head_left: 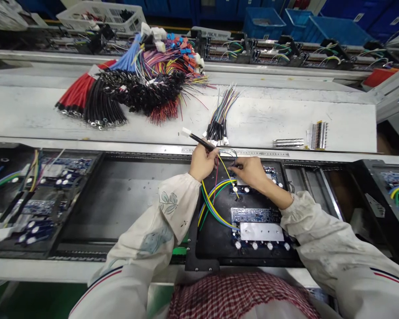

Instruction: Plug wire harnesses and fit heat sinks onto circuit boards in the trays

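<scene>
Coloured wire leads (213,214) of yellow, green and blue loop across the near left part of a black fixture pallet (199,265), running up towards its far edge beside a circuit board (249,189). They look light and supple, likely to spring and slide out of place, so they would be best taken close to their ends or connectors rather than mid-loop. The left hand (202,163) is clamped on a black sleeved lead (199,141), pinching it between finger and thumb, with its white connector (186,131) pointing away towards the left. The sleeve looks stiffer than the bare wires and gives a firmer hold. The right hand (249,172), just beside the left but not touching it, has its fingers curled down at the far edge of the pallet; whatever they may hold is hidden, so its grip cannot be told. Beyond that edge, a small bundle of black-sleeved leads (217,126) lies on a white shelf (286,115) near its front edge, larger harness bundles (103,102) sit towards its far left, and metal strips (287,142) lie towards its right end.
</scene>
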### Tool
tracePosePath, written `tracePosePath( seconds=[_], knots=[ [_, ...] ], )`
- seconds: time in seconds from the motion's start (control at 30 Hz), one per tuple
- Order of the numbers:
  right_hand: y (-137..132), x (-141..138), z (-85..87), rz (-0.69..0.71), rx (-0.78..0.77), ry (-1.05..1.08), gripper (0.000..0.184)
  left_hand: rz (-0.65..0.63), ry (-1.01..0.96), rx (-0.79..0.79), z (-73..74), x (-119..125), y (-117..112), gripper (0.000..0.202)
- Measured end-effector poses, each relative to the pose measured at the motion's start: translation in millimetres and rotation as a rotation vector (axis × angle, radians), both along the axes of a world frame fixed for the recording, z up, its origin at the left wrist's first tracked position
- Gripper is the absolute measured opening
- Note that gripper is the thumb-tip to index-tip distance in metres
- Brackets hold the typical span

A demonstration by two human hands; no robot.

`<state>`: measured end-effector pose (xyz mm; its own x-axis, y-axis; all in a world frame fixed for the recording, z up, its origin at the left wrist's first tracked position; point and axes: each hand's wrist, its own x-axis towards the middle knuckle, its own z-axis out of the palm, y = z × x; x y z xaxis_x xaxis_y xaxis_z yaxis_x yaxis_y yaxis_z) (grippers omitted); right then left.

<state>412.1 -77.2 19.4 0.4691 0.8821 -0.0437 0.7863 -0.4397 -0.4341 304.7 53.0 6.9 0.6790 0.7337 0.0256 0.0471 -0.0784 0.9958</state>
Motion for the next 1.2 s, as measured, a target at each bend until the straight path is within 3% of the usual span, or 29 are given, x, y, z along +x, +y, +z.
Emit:
tracePosePath(
  seconds=[0.1,0.23,0.3,0.4,0.57,1.2],
  knots=[
    [-13,-2,17.6,0.043,-0.042,0.003,0.023,0.011,0.009,0.006,-0.9,1,0,0.017],
    [-27,-8,32.3,0.19,-0.045,0.286,0.015,0.025,0.01,0.004,-1.1,3,-1,0.016],
    [-25,-9,27.8,0.111,0.01,0.361,0.012,0.02,0.008,0.022,-1.8,3,-1,0.015],
    [-13,-6,11.0,-0.067,0.111,0.216,0.014,0.003,0.031,0.063,-3.2,2,-1,0.015],
    [-3,-2,-9.8,-0.124,0.103,0.095,0.014,-0.016,0.049,0.052,-3.3,1,-1,0.016],
    [0,-4,-5.6,-0.136,-0.011,0.054,0.018,0.001,0.061,0.117,-10.8,0,2,0.015]
  ],
)
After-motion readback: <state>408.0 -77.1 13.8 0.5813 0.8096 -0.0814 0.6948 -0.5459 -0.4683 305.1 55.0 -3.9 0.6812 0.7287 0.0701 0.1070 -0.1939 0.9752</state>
